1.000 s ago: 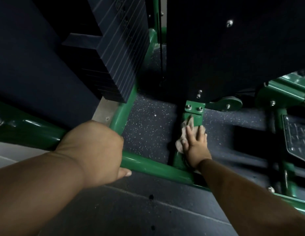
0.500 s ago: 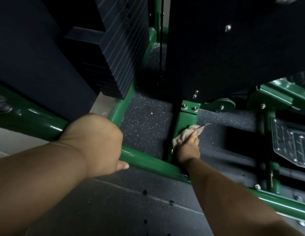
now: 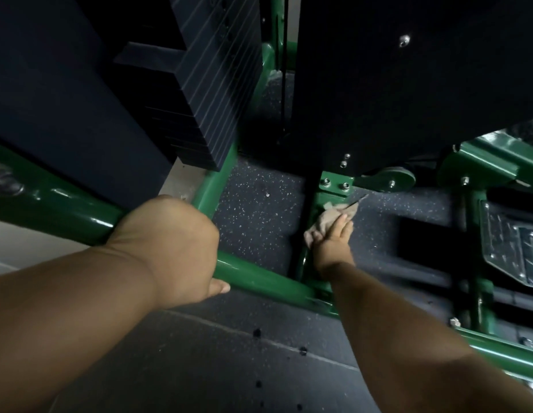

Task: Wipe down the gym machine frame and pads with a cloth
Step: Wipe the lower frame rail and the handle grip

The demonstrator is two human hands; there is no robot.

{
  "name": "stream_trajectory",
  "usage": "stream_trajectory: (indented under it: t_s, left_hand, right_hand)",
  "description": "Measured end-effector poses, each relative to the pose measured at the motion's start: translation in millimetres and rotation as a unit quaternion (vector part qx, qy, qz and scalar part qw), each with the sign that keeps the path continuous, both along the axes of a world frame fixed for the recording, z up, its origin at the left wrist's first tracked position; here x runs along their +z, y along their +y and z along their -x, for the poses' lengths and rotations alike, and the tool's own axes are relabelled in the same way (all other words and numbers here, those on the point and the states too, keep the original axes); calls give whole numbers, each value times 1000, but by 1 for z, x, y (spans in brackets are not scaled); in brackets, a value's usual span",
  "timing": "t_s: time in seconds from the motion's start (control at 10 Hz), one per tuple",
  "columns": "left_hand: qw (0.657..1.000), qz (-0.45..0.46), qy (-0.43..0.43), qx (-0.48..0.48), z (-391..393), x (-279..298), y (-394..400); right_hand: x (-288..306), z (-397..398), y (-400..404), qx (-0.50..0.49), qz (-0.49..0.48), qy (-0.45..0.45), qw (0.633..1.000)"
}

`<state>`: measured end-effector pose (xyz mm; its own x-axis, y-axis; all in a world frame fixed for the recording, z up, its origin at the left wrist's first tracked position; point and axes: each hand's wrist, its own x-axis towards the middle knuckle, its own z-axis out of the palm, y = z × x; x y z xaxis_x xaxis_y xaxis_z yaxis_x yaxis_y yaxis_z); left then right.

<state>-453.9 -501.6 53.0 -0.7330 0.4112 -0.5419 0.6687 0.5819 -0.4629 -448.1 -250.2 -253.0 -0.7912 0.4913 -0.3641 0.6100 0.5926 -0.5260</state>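
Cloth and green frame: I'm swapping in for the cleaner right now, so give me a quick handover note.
Left hand: grips the green base tube as a brace, thumb showing under it.
Right hand: presses the beige cloth against the green upright post, just below its bolted bracket.
Done: cannot tell which parts are already wiped; nothing looks visibly wet or streaked.
Left: at least the post in hand; beyond it, the base tube, the frame by the footplate and the pads, none in view here.

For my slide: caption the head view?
Right hand wipes green post with cloth; left hand grips rail.
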Motion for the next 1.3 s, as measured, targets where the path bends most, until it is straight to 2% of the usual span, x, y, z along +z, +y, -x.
stream_trajectory:
  t_s: [0.1,0.2,0.3,0.4,0.5,0.6,0.7,0.8,0.9,1.0,1.1,1.2,1.3]
  left_hand:
    - [1000,-12,-13,4,2,-1,-2]
    - [1000,6,-12,-1,0,-1,-1]
    - [1000,-2,-9,-1,1,-1,-1]
    - [1000,3,-12,-5,1,-1,-2]
    - [1000,5,-14,-5,2,1,0]
    - [1000,7,-13,-6,1,1,0]
    - [1000,6,-8,-11,1,0,0]
    - [1000,3,-5,-14,1,0,-1]
    - [1000,0,-2,-19,1,-1,-1]
    - [1000,9,-3,-21,0,0,1]
    - [1000,14,6,-19,1,1,1]
    - [1000,8,3,-10,1,1,2]
    - [1000,7,3,-9,0,2,3]
  right_hand:
    - [14,-21,-10,55,19,-78,995]
    - [14,-8,12,132,-3,-169,977]
    - [26,35,42,69,-102,-52,991]
    - [43,68,50,59,-174,70,981]
    - [38,101,49,167,-174,28,970]
    - [24,109,41,235,-225,-7,946]
    - [18,92,41,239,-246,7,939]
    - [11,58,47,256,-241,-29,936]
    - [7,45,48,229,-223,-39,947]
    - [14,68,41,220,-227,-55,947]
    - [34,94,40,185,-170,-74,965]
    - [42,100,39,251,-210,-90,941]
    - [39,101,51,339,-347,-76,871]
